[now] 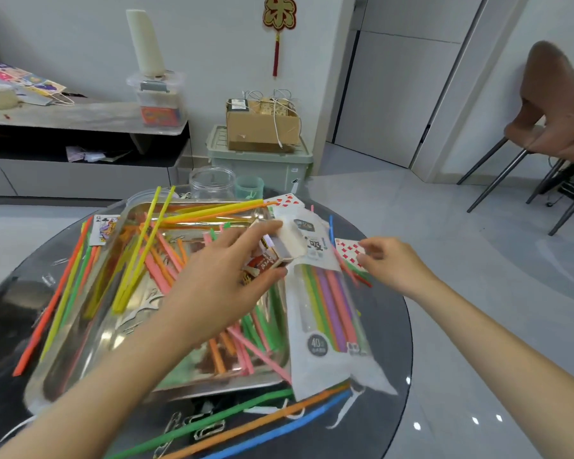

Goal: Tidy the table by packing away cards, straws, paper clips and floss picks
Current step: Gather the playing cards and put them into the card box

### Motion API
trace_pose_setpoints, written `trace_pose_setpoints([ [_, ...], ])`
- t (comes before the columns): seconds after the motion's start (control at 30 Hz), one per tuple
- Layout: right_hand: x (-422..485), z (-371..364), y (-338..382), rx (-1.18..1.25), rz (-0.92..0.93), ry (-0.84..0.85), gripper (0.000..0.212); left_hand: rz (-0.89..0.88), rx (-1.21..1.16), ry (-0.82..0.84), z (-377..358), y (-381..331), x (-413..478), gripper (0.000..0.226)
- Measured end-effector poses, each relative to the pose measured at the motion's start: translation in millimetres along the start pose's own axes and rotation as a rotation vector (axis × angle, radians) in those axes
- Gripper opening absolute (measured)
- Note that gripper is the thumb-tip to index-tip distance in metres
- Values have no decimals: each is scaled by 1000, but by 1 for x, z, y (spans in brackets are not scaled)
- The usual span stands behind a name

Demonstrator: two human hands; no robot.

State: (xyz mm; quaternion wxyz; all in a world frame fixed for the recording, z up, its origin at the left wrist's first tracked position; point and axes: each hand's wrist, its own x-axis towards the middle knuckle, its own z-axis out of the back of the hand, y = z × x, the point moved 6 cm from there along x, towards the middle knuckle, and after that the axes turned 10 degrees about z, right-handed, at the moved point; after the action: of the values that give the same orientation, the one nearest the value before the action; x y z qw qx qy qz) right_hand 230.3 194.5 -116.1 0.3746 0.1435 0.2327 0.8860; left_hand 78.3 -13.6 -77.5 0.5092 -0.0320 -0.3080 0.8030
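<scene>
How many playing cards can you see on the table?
3: one card at the tray's left rim, one behind the straw bag, one at the right hand. More may hide in the box or under straws.

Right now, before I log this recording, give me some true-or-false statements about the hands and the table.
1. The left hand holds an open card box above the metal tray. True.
2. The right hand grips a bundle of straws. False: it pinches a diamonds card.
3. The straw bag stands inside the clear jar. False: it lies flat beside the tray.
4. Paper clips lie on the table near the person. True.
</scene>
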Motion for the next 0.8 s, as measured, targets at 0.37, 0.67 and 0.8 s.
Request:
trace_pose_setpoints([
  [0.37,80,-25,-58,-260,-184,46,55,44,10,3,-29,12,48,86],
  [0.67,66,-10,-105,295,-350,-156,25,60,24,55,-33,17,52,85],
  [0.8,47,2,-104,557,-358,-314,16,85,28,58,-28,16,45,87],
])
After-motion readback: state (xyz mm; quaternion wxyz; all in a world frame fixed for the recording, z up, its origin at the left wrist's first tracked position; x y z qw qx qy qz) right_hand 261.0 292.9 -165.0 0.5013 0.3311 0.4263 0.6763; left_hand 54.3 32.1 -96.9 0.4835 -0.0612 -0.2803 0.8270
